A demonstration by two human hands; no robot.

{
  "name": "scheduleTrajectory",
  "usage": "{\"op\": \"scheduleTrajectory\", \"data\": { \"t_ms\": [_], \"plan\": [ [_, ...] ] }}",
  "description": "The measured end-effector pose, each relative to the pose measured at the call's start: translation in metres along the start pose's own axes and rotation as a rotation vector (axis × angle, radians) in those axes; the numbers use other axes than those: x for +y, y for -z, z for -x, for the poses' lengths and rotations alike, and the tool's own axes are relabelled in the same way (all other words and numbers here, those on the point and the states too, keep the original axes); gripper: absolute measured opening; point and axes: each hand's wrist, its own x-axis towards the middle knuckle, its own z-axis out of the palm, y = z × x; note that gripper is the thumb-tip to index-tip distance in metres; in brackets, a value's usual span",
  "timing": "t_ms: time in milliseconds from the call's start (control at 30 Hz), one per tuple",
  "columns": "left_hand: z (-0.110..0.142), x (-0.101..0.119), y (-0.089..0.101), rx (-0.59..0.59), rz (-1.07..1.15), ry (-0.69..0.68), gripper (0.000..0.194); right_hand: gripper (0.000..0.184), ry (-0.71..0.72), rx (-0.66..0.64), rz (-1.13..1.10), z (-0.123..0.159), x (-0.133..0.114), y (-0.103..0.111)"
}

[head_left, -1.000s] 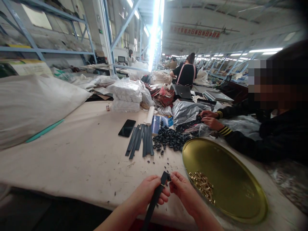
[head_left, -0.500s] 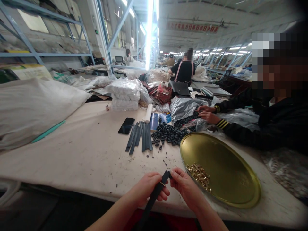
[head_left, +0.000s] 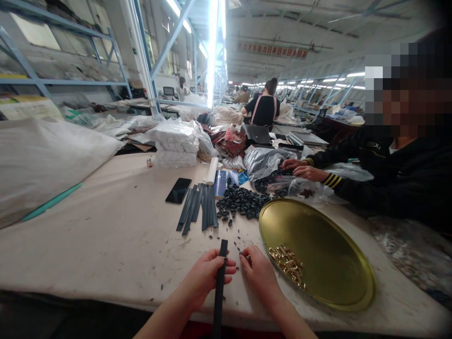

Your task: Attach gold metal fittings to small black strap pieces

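Glaring tube light (head_left: pixel 213 56), dim right corners

Left of a gold tray (head_left: pixel 332 249) holding metal pieces (head_left: pixel 287 265), the left hand (head_left: pixel 206 273) grips a dark strap (head_left: pixel 219 292); the right hand (head_left: pixel 260 270) is nearer.

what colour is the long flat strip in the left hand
The strip is black, best in the head view.
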Motion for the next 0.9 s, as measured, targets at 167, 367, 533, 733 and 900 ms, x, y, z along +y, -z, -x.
{"op": "scheduleTrajectory", "data": {
  "t_ms": [167, 367, 533, 733, 900],
  "plan": [
    [-0.011, 0.02, 0.008, 0.125, 0.15, -0.18, 0.019, 0.02, -0.128, -0.093, -0.152, 0.003, -0.001, 0.004],
    [-0.021, 0.042, 0.018, 0.282, 0.194, -0.301, 0.017, 0.027, -0.544, -0.142, -0.817, 0.013, -0.009, 0.007],
    [-0.025, 0.053, 0.027, 0.366, 0.364, -0.377, 0.013, 0.035, -0.634, -0.033, -0.935, 0.013, -0.008, 0.003],
    [-0.037, 0.062, 0.013, 0.386, 0.446, -0.486, 0.013, 0.023, -0.62, -0.07, -0.981, 0.015, -0.004, -0.01],
    [-0.048, 0.061, -0.002, 0.405, 0.452, -0.519, 0.013, 0.025, -0.584, -0.031, -1.017, 0.019, -0.008, -0.017]
  ]
}}
